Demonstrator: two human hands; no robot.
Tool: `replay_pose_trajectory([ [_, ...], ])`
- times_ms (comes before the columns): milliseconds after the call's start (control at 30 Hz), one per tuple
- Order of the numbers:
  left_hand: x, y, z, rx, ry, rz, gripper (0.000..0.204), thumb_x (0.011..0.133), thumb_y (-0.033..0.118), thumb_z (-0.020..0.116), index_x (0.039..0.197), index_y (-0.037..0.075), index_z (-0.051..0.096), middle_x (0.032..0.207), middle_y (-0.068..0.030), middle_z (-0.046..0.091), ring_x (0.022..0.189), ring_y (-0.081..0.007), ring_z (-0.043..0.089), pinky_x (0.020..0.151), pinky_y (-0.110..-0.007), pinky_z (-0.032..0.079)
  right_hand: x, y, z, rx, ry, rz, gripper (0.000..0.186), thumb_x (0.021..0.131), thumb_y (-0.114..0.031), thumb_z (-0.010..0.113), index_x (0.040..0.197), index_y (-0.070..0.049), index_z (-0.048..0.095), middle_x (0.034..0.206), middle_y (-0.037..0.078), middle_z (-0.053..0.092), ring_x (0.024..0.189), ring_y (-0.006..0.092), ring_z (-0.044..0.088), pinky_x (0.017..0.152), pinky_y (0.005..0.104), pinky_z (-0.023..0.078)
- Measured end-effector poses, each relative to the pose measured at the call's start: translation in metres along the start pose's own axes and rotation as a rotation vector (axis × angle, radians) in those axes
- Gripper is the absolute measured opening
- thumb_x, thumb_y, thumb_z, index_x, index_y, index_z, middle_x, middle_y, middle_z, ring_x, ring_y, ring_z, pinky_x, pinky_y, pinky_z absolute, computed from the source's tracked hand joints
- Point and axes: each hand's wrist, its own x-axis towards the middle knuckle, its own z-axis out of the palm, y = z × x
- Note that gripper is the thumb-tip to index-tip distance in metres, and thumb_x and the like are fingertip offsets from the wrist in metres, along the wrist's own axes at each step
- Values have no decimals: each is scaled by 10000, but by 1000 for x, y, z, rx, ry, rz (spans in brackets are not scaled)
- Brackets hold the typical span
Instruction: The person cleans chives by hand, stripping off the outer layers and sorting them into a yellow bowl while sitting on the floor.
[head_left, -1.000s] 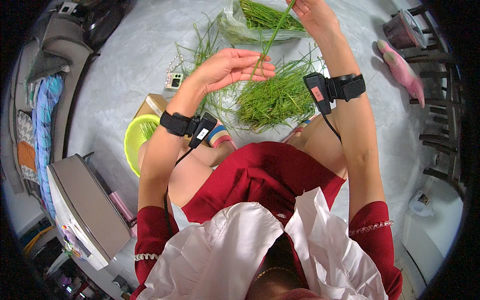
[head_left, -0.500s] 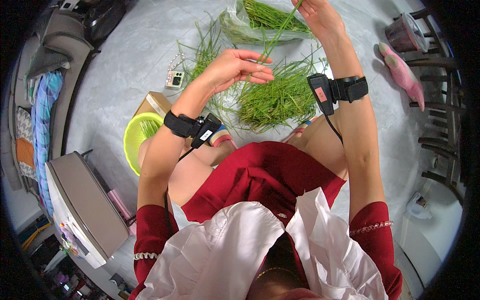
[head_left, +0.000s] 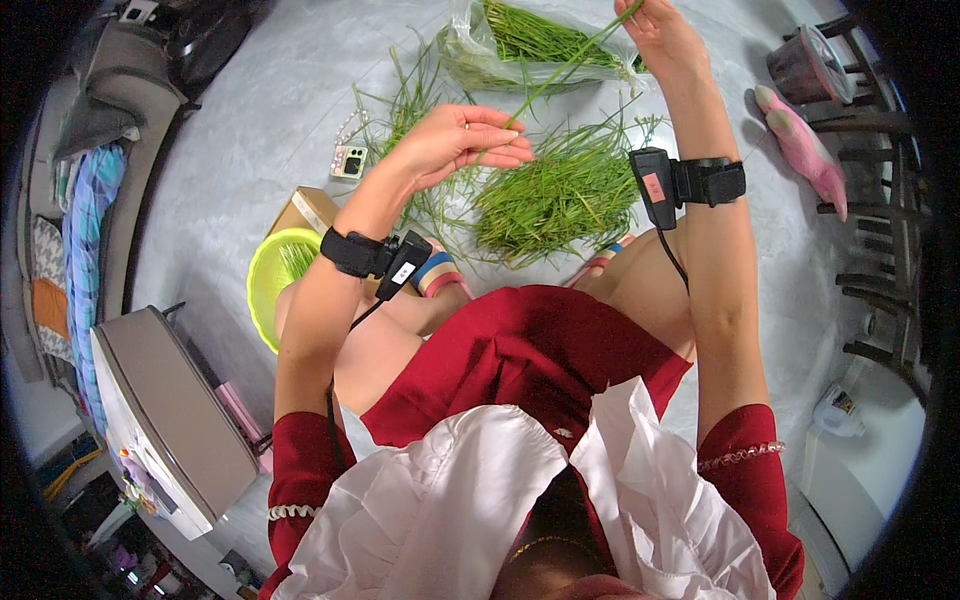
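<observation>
Long thin green stalks (head_left: 570, 72), which look like chives, are stretched slantwise between my two hands. My left hand (head_left: 450, 147) pinches their lower end between thumb and fingers, above the left edge of a loose heap of green stalks (head_left: 555, 195) on the floor. Farther off and to the right, my right hand (head_left: 668, 40) is closed on their upper end, near the top rim of the view. Behind the heap lies a clear plastic bag (head_left: 465, 62) full of the same stalks. More loose stalks (head_left: 405, 105) are strewn beside it.
A yellow-green basket (head_left: 262, 285) with some stalks stands by my left knee, next to a cardboard box (head_left: 302, 212). A phone (head_left: 349, 161) with a beaded strap lies left of the stalks. At right are a pink plush toy (head_left: 800, 145), a bucket (head_left: 810, 68) and dark chairs (head_left: 880, 210).
My right hand has shifted a little to the right and my left hand slightly to the left. The stalks between them now slant more flatly.
</observation>
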Motion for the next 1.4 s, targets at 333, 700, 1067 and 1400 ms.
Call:
replay_pose_trajectory([
  [333, -2, -7, -26, 4, 128, -14, 274, 839, 29, 475, 1067, -121, 463, 989, -238, 557, 911, -273, 586, 800, -296, 501, 1, -13, -36, 45, 72, 29, 106, 890, -74, 393, 939, 8, 440, 800, 68, 493, 648, 113, 463, 612, 213, 438],
  [700, 51, -48, -140, 630, 799, -181, 135, 735, 46, 587, 836, -26, 639, 748, -126, 638, 730, -202, 631, 583, -249, 492, -47, -28, -22, -109, -75, 233, 267, 864, -198, 492, 985, 38, 522, 673, -16, 490, 608, 82, 406, 608, 213, 349],
  [1067, 181, -178, -165, 829, 1102, -222, 249, 684, 306, 655, 825, 102, 680, 789, -127, 640, 750, -276, 608, 691, -354, 472, -78, -28, -12, -256, 327, 351, 244, 912, -187, 391, 972, 29, 488, 666, -17, 397, 567, 69, 317, 526, 191, 272],
  [1400, 198, -196, -175, 684, 1088, -231, 305, 678, 240, 673, 904, 37, 647, 858, -139, 635, 772, -238, 608, 683, -329, 462, -80, -24, -5, -328, 323, 400, 253, 919, -195, 373, 975, 21, 493, 631, -24, 381, 541, 58, 300, 520, 195, 257],
])
